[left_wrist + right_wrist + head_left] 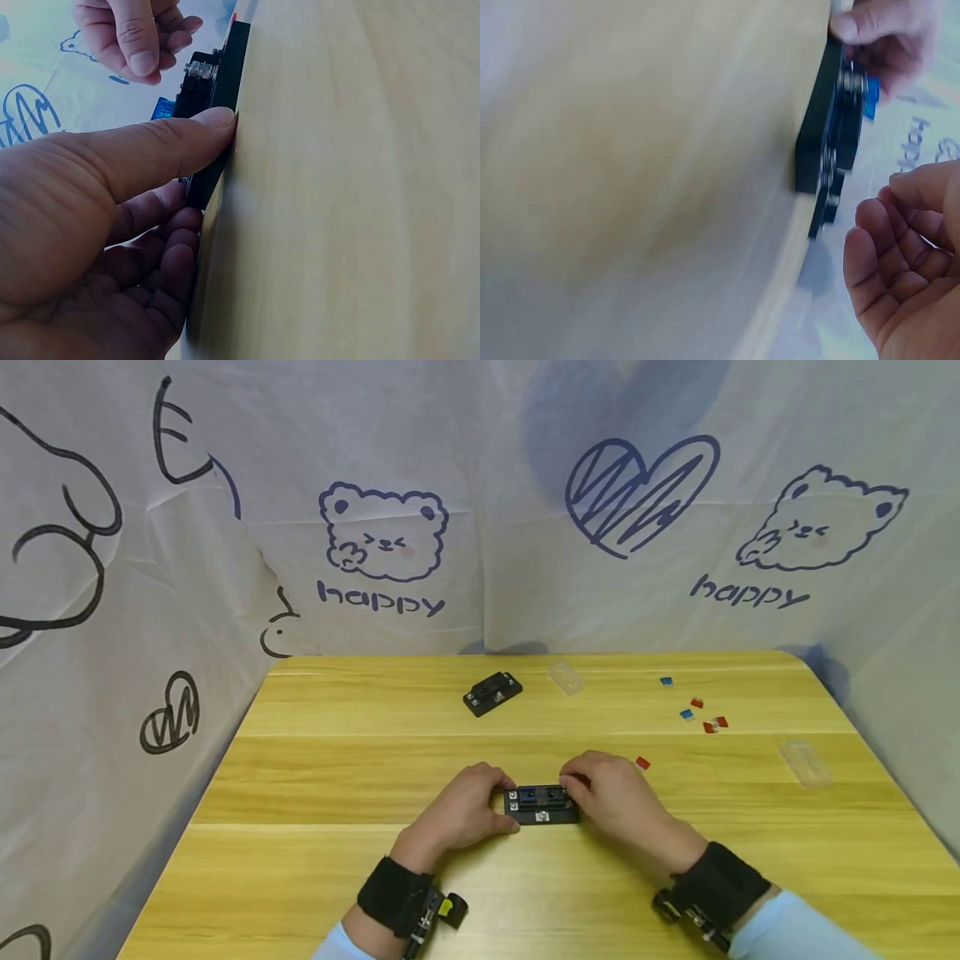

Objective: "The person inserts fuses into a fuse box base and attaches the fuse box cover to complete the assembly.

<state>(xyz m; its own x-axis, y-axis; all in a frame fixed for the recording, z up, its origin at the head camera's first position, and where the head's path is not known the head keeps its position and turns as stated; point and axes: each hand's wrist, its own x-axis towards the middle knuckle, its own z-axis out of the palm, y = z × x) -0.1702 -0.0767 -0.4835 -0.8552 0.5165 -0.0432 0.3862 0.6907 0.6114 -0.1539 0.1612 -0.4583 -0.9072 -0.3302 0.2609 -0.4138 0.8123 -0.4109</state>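
A black fuse holder (525, 817) with metal screw terminals lies on the table in front of me. My left hand (468, 806) grips its left end, the thumb along the near side and fingers at the far side. A blue blade fuse (871, 97) stands up from the holder near that end. My right hand (611, 793) is at the holder's right end, thumb and index fingertips together in the head view. In the right wrist view the right hand (911, 262) has its fingers curled, and I cannot tell whether something small is pinched.
Farther back lie a second black fuse holder (491, 693) and a clear plastic cover (566, 678). Loose blue fuses (667, 682) and red fuses (642, 763) are scattered at the right. Another clear cover (806, 764) is near the table's right edge. White cloth hangs behind.
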